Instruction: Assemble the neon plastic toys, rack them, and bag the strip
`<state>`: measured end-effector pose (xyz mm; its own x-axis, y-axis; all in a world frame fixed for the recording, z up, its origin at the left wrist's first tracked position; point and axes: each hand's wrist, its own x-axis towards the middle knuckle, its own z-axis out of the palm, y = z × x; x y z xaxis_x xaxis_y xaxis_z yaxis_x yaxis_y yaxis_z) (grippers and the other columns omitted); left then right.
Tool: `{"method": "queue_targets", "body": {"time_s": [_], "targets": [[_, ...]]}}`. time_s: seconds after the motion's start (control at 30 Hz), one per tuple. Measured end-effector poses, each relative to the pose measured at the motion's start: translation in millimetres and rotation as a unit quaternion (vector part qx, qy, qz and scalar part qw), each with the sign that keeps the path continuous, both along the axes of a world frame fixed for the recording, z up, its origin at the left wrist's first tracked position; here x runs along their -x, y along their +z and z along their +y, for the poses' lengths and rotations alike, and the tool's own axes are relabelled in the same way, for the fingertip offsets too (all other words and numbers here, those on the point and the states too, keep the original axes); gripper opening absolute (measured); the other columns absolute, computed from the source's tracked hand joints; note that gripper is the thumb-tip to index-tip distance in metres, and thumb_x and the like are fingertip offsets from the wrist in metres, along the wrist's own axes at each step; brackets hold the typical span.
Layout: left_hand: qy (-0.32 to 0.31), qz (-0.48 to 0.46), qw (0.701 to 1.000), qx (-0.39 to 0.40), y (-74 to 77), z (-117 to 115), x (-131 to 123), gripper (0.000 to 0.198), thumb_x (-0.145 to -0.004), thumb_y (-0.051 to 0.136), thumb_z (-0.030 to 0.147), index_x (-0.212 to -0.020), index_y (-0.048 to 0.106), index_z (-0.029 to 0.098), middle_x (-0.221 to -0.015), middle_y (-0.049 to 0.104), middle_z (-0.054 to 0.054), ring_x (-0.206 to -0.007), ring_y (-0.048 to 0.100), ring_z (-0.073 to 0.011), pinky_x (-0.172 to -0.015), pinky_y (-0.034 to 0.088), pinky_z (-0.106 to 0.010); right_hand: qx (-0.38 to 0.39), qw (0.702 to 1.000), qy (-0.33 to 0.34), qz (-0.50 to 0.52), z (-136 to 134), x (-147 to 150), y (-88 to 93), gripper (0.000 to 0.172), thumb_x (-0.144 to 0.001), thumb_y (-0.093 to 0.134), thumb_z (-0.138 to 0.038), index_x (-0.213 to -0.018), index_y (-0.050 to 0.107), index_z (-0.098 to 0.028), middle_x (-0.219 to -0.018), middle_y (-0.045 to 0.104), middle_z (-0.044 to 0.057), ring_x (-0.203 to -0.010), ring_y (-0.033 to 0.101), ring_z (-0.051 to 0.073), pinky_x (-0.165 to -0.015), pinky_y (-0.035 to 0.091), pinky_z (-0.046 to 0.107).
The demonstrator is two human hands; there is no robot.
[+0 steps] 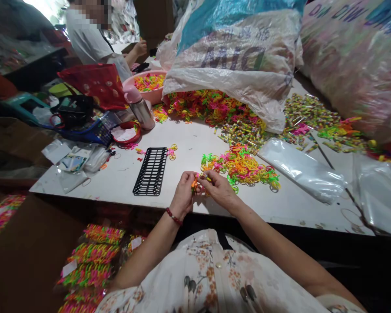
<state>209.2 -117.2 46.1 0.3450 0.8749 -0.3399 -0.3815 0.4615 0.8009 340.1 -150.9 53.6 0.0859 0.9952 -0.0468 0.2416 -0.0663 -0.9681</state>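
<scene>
Close to the table's front edge, my left hand [182, 195] is closed round a small orange and pink plastic toy piece [194, 184]. My right hand [222, 190] meets it from the right, thumb and forefinger pinching a small patterned stick [207, 178] against the toy piece. The fingers partly hide both parts. Just beyond my right hand lies a loose pile of bright plastic toy pieces [247, 167] in green, pink, yellow and orange. A black slotted rack [146, 194] rests left of my hands, with a pink and yellow toy piece [172, 152] at its far right corner.
A large woven sack [231, 56] spills toy pieces at the back, beside many patterned sticks [309, 113]. Clear plastic bags [299, 169] lie right. A flask [140, 108], pink basin [153, 96] and red basket [127, 138] stand left. Another person [87, 34] sits beyond.
</scene>
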Motion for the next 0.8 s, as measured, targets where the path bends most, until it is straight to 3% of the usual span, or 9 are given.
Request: {"method": "queue_targets", "body": {"time_s": [0.1, 0.23, 0.37, 0.5, 0.8], "targets": [[-0.001, 0.048, 0.998, -0.046, -1.1, -8, -4, 0.043, -0.083, 0.059, 0.059, -0.089, 0.055, 0.017, -0.076, 0.060, 0.000, -0.060, 0.055, -0.0082, -0.055, 0.044, -0.020, -0.030, 0.994, 0.001, -0.103, 0, 1, 5.9, 0.019, -0.089, 0.055, -0.037, -0.098, 0.060, -0.021, -0.075, 0.061, -0.002, -0.065, 0.055, 0.012, -0.062, 0.042, 0.024], [0.006, 0.062, 0.997, -0.045, -3.4, -4, 1, 0.038, -0.076, 0.071, 0.050, -0.081, 0.054, 0.016, -0.067, 0.059, 0.001, -0.058, 0.054, -0.0081, -0.055, 0.043, -0.020, -0.008, 0.992, -0.004, -0.124, -5, 0, 13.2, 0.031, -0.094, 0.047, -0.041, -0.117, 0.052, -0.020, -0.077, 0.061, -0.001, -0.064, 0.056, 0.014, -0.063, 0.042, 0.026], [0.065, 0.046, 0.997, 0.000, -2.6, 3, 5, 0.037, -0.076, 0.069, 0.048, -0.081, 0.049, 0.017, -0.058, 0.058, 0.002, -0.049, 0.051, -0.0075, -0.048, 0.038, -0.018, -0.031, 0.985, 0.006, -0.172, -12, -2, 7.8, 0.023, -0.098, 0.038, -0.038, -0.102, 0.052, -0.021, -0.073, 0.057, -0.001, -0.063, 0.053, 0.015, -0.063, 0.039, 0.027], [0.082, 0.058, 0.995, -0.023, 2.4, 1, 4, 0.035, -0.080, 0.063, 0.049, -0.079, 0.046, 0.019, -0.050, 0.055, 0.004, -0.040, 0.045, -0.0065, -0.041, 0.033, -0.017, -0.068, 0.975, 0.044, -0.207, -11, -1, -4.1, 0.023, -0.097, 0.041, -0.035, -0.084, 0.055, -0.021, -0.074, 0.055, 0.000, -0.068, 0.052, 0.015, -0.065, 0.037, 0.026], [0.060, 0.113, 0.991, -0.040, 5.2, -3, 1, 0.034, -0.083, 0.058, 0.052, -0.080, 0.047, 0.020, -0.047, 0.051, 0.006, -0.036, 0.042, -0.0057, -0.036, 0.026, -0.015, -0.070, 0.986, 0.048, -0.142, -9, 2, -1.4, 0.024, -0.096, 0.045, -0.034, -0.090, 0.064, -0.020, -0.075, 0.062, 0.001, -0.070, 0.056, 0.015, -0.068, 0.041, 0.025]]}}
